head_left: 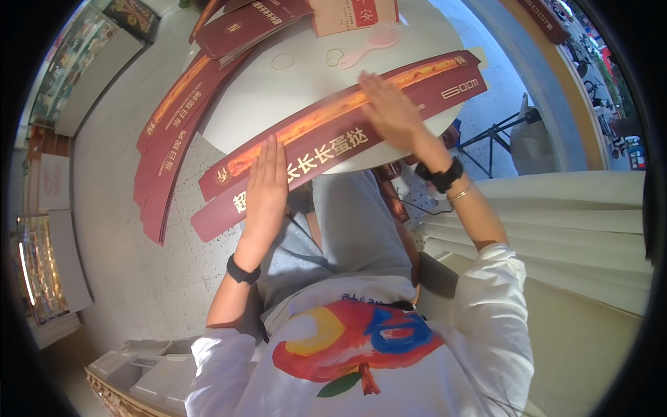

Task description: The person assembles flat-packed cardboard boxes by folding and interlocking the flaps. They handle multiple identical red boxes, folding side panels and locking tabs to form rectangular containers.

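Note:
A long, narrow maroon cardboard box [321, 144] lies across the near part of a round white table [278, 87]. It looks like a flat sleeve, with a golden pastry picture along its length and gold lettering. Toward its left end my left hand [267, 174] rests flat on the card, fingers together and stretched out. Farther right, my right hand [392, 115] lies over the printed panel with straight fingers, slightly smeared by motion. Neither hand grips anything. The box's left end reaches past the table's edge, over my lap.
Several flat maroon boxes [161, 167] overhang the table's left side, and more folded maroon card [253, 31] lies behind them. A pink hairbrush [379, 40], a hair tie [335, 57] and a tan-and-red paper package [354, 15] sit at the back. A black tripod [492, 132] stands right, near a pale curtain [549, 208].

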A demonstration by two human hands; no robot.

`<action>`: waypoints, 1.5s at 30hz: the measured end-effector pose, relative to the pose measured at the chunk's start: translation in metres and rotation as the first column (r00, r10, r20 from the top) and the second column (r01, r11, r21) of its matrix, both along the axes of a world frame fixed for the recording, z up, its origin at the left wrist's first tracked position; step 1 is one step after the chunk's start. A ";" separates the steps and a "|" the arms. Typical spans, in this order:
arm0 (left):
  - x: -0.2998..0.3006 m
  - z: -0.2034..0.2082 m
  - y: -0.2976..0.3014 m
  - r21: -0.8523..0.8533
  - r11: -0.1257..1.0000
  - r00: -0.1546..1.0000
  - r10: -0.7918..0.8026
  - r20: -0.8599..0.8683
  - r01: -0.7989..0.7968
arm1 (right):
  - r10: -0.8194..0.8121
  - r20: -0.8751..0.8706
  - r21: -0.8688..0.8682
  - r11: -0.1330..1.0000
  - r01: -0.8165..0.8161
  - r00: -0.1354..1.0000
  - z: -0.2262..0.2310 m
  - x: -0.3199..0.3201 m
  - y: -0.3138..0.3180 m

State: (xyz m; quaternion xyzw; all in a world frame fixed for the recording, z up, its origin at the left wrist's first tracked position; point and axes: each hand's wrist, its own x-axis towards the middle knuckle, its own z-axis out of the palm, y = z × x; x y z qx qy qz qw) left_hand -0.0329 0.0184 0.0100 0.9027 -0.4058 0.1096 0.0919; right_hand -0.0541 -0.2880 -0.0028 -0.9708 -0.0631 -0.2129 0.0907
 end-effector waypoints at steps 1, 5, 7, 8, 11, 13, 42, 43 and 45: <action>-0.002 0.004 0.003 0.033 0.999 1.000 -0.013 -0.010 0.013 | -0.118 -0.089 -0.028 0.993 0.116 0.989 -0.003 -0.001 -0.034; -0.007 0.014 0.034 0.070 0.997 0.997 0.041 -0.058 -0.037 | -0.409 -0.127 -0.067 0.913 0.403 0.904 -0.005 -0.008 -0.139; -0.008 0.011 0.050 0.031 0.996 0.992 0.086 -0.087 -0.084 | -0.396 -0.100 -0.079 0.918 0.389 0.913 -0.013 -0.006 -0.164; -0.009 0.011 0.057 0.038 0.996 0.991 0.089 -0.100 -0.086 | -0.388 -0.089 -0.084 0.921 0.381 0.917 -0.019 -0.006 -0.170; -0.013 0.018 0.077 0.067 0.991 0.981 0.128 -0.146 -0.120 | -0.402 -0.087 -0.089 0.914 0.395 0.911 -0.027 -0.003 -0.173; -0.018 0.020 0.084 0.055 0.994 0.973 0.100 -0.207 -0.090 | -0.406 -0.094 -0.092 0.913 0.399 0.909 -0.026 -0.003 -0.172; 0.036 0.095 0.010 0.159 0.969 0.886 -0.098 -0.452 0.189 | 0.350 -0.079 0.995 -0.024 0.094 0.933 -0.010 -0.093 0.144; 0.032 0.097 0.010 0.128 0.964 0.858 -0.140 -0.494 0.231 | 0.327 -0.105 0.994 0.035 0.099 0.939 -0.005 -0.087 0.142; 0.020 0.106 0.009 0.086 0.962 0.793 -0.160 -0.588 0.258 | 0.293 0.024 0.985 -0.171 0.027 0.956 0.008 -0.083 0.144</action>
